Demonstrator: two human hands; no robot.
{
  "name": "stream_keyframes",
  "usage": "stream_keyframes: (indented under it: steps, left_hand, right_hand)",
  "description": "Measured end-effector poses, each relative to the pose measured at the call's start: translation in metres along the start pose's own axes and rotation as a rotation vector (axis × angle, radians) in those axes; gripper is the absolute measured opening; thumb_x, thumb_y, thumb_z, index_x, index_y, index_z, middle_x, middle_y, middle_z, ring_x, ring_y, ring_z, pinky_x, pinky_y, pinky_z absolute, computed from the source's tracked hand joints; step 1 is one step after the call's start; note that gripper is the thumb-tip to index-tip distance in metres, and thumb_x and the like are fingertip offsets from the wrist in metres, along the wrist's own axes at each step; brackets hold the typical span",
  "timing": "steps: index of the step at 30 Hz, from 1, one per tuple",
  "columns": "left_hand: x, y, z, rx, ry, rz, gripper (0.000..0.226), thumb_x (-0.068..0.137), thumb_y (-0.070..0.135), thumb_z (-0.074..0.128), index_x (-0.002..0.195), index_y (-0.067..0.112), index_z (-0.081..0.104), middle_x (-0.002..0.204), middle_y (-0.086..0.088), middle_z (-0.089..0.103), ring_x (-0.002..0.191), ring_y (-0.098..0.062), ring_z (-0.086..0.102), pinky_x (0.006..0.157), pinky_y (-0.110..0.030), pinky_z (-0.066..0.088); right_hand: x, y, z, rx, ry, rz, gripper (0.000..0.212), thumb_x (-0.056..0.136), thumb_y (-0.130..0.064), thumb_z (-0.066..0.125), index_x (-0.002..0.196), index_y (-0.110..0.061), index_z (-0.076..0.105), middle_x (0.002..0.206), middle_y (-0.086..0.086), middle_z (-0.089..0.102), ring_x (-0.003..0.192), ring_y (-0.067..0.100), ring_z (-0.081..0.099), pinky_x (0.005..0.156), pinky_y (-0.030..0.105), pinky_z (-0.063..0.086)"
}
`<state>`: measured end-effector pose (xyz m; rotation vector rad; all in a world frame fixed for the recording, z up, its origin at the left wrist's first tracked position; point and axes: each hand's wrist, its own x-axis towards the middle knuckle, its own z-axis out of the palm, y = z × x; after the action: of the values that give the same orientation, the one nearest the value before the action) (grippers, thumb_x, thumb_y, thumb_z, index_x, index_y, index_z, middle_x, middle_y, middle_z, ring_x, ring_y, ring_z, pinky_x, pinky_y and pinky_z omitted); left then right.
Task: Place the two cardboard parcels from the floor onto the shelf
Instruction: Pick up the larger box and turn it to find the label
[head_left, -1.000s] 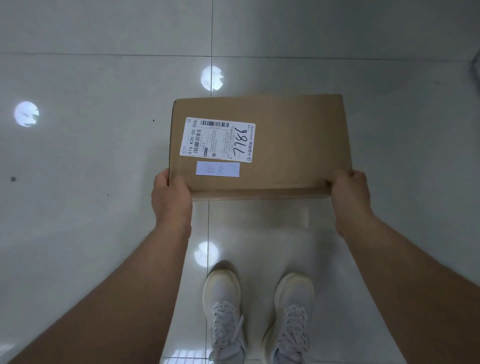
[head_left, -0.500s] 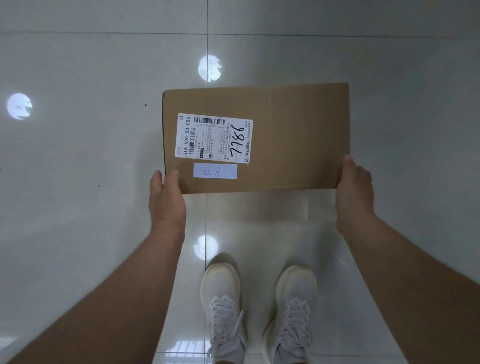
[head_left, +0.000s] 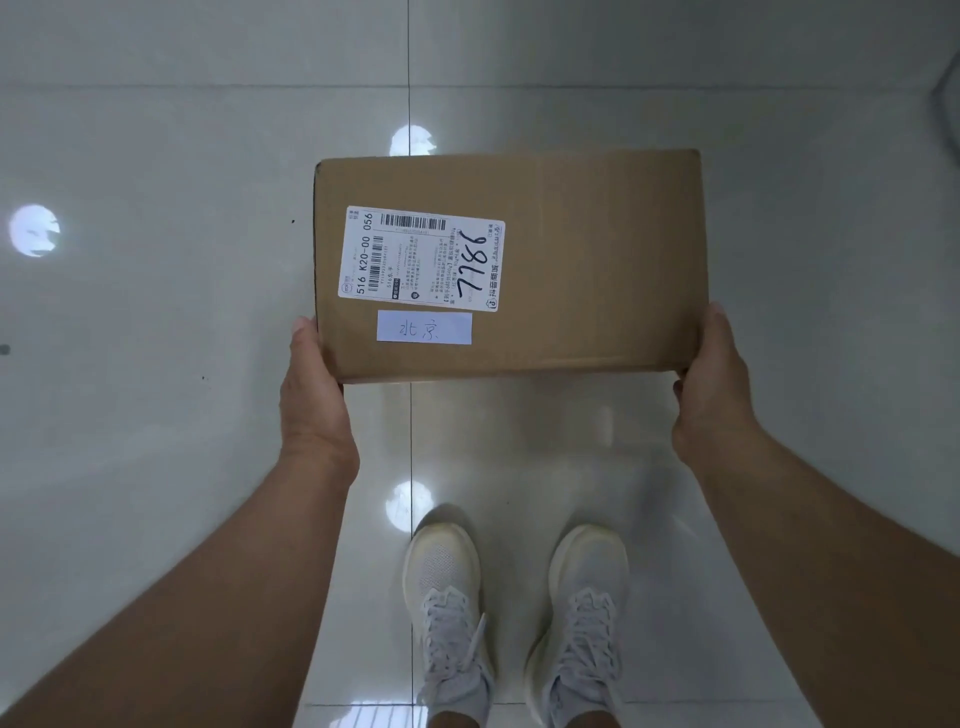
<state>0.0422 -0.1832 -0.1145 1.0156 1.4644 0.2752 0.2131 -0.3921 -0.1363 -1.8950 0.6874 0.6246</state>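
Both hands (head_left: 316, 395) (head_left: 712, 387) clamping parcel (head_left: 582, 260) side edges, fingers seemingly underneath, bare floor (head_left: 156, 364) around.

The cardboard parcel (head_left: 571, 260) sits between the left hand (head_left: 311, 395) and right hand (head_left: 714, 384), above the floor (head_left: 156, 415).

Readable markings as I see them from the head view, all on the top face of the cardboard parcel (head_left: 571, 260):

1. White shipping label (head_left: 422, 258), stuck toward the left side of that face and turned sideways. Printed along its left edge: "516 K20-00 056". Handwritten across it in black marker: "7186". Two barcodes, one along the top edge and one near the left; their digits are too small for me to read, as is the fine print.

2. Small pale slip (head_left: 424, 327), just below the label. Handwritten: "北京".
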Motion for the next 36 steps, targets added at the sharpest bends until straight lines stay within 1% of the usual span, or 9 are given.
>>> stream_keyframes:
  steps: [3,6,9,13,16,21,25,31,36]
  left_hand:
    - [-0.015,0.024,-0.002,-0.038,0.014,0.012,0.038,0.098,0.041,0.033,0.096,0.029,0.069,0.095,0.015,0.069,0.094,-0.002,0.062,0.097,-0.021,0.042]
    - [-0.032,0.054,-0.005,-0.078,0.039,0.041,0.039,0.097,0.039,0.037,0.112,0.021,0.069,0.09,0.015,0.067,0.087,-0.001,0.06,0.09,-0.021,0.043]
    - [-0.05,0.084,-0.007,-0.08,0.024,0.084,0.033,0.095,0.04,0.039,0.097,0.031,0.07,0.093,0.014,0.068,0.088,-0.003,0.061,0.086,-0.021,0.045]
    - [-0.072,0.118,-0.009,-0.068,-0.066,0.141,0.04,0.092,0.049,0.033,0.092,0.037,0.071,0.105,0.011,0.071,0.099,-0.005,0.062,0.087,-0.023,0.044]
    - [-0.085,0.14,-0.012,-0.051,-0.133,0.195,0.049,0.085,0.057,0.029,0.106,0.04,0.07,0.12,0.007,0.069,0.113,-0.006,0.06,0.096,-0.025,0.041]
    - [-0.113,0.179,-0.013,-0.07,-0.204,0.298,0.052,0.085,0.06,0.027,0.112,0.041,0.067,0.125,0.008,0.067,0.119,-0.007,0.058,0.106,-0.03,0.038]
    - [-0.138,0.213,-0.014,-0.072,-0.269,0.382,0.061,0.086,0.062,0.026,0.128,0.033,0.06,0.13,0.004,0.065,0.124,-0.01,0.055,0.111,-0.035,0.036]
    - [-0.184,0.268,-0.013,-0.043,-0.361,0.492,0.059,0.093,0.055,0.022,0.131,0.028,0.058,0.133,0.003,0.063,0.127,-0.01,0.053,0.112,-0.036,0.035]
    - [-0.226,0.309,-0.022,0.003,-0.45,0.557,0.063,0.09,0.06,0.024,0.136,0.028,0.053,0.139,0.003,0.058,0.133,-0.013,0.047,0.116,-0.043,0.03]
  right_hand:
    - [-0.013,-0.024,-0.008,-0.079,0.044,-0.067,0.05,0.092,-0.036,0.037,0.132,-0.01,0.052,0.138,0.006,0.053,0.127,0.022,0.048,0.111,0.042,0.033]
    - [-0.033,-0.051,-0.017,-0.089,0.033,-0.094,0.056,0.087,-0.039,0.037,0.13,-0.006,0.054,0.139,0.013,0.052,0.128,0.029,0.047,0.11,0.045,0.034]
    - [-0.057,-0.078,-0.025,-0.028,0.003,-0.123,0.056,0.09,-0.039,0.039,0.13,-0.003,0.052,0.137,0.02,0.054,0.127,0.035,0.05,0.108,0.047,0.039]
    - [-0.08,-0.114,-0.036,0.013,0.015,-0.162,0.079,0.082,-0.064,0.031,0.135,-0.01,0.051,0.141,0.013,0.052,0.131,0.03,0.047,0.111,0.044,0.034]
    - [-0.097,-0.141,-0.045,0.094,0.017,-0.163,0.078,0.083,-0.065,0.032,0.136,-0.011,0.051,0.142,0.007,0.052,0.131,0.022,0.046,0.114,0.039,0.03]
    - [-0.127,-0.179,-0.062,0.236,0.012,-0.276,0.099,0.062,-0.076,0.038,0.138,-0.013,0.05,0.142,0.002,0.053,0.131,0.013,0.047,0.115,0.035,0.031]
    - [-0.152,-0.205,-0.085,0.3,0.005,-0.299,0.099,0.062,-0.076,0.039,0.139,-0.015,0.048,0.143,0.001,0.051,0.132,0.014,0.046,0.115,0.036,0.031]
    - [-0.206,-0.246,-0.127,0.327,0.065,-0.349,0.098,0.065,-0.075,0.037,0.138,-0.012,0.049,0.142,0.004,0.053,0.131,0.016,0.048,0.114,0.037,0.032]
    - [-0.261,-0.273,-0.168,0.397,0.128,-0.443,0.066,0.092,-0.054,0.035,0.14,-0.011,0.046,0.144,0.005,0.05,0.132,0.016,0.045,0.115,0.036,0.03]
